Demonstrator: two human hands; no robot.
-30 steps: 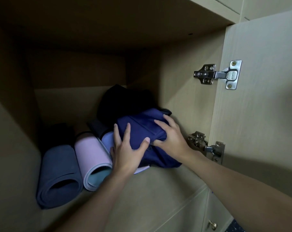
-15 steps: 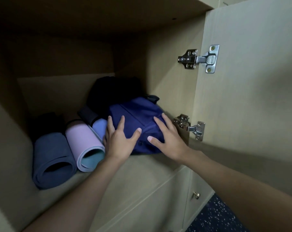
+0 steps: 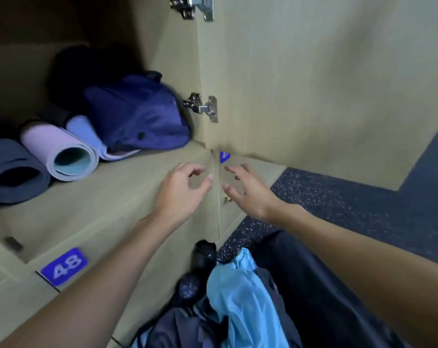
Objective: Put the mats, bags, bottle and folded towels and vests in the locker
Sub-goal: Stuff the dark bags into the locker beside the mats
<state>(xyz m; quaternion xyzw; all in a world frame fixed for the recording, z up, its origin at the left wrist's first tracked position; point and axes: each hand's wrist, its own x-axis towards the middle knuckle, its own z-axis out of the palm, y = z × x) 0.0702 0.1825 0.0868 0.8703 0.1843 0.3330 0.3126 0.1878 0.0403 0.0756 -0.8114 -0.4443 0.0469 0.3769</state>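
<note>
Inside the open locker [image 3: 137, 177] a navy bag [image 3: 140, 114] lies at the right, with a black bag [image 3: 87, 71] behind it. Left of them lie a pink rolled mat [image 3: 62, 151], a dark blue rolled mat [image 3: 11, 169] and a lilac mat [image 3: 84, 129] partly under the navy bag. My left hand [image 3: 185, 189] and my right hand [image 3: 248, 189] hover outside the locker front, fingers loosely curled, holding nothing. Below, on the floor, lie a light blue cloth [image 3: 243, 297], a dark bottle [image 3: 202, 257] and dark fabric [image 3: 187, 325].
The locker door [image 3: 313, 84] stands open at the right, with two metal hinges [image 3: 205, 106]. A blue plate reading 48 [image 3: 64, 266] marks the locker below. Speckled dark floor [image 3: 338, 202] runs to the right.
Both hands let go of the navy bag and drew back out of the locker. The view tilted down, so the floor pile now shows.
</note>
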